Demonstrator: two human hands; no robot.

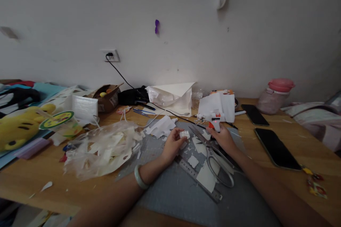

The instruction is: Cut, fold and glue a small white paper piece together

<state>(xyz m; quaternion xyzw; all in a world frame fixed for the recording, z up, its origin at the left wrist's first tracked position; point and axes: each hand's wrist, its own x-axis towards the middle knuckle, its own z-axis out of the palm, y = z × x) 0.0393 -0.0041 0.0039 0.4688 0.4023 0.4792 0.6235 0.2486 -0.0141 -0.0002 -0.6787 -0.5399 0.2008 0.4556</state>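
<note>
My left hand [173, 144], with a pale bangle [140, 177] on its wrist, pinches a small white paper piece [184, 134] marked with a grid-like pattern. My right hand [223, 138] is closed around the lower handle of a white hot glue gun [215, 117] with orange parts, its nozzle pointing left. Large scissors [210, 149] lie partly open between my hands, beside and below the right one. Under them are a metal ruler [191, 172], a white card [207, 177] and a small cut paper piece [193, 161]. All these rest on a grey cutting mat [165, 191].
A clear plastic bag of paper scraps [106, 149] lies left of the mat. Two phones [277, 149] and a pink-lidded jar [274, 95] stand to the right. Behind are a cardboard box [108, 99], pens [145, 106] and a black cable [170, 111]. A yellow plush toy [21, 127] sits far left.
</note>
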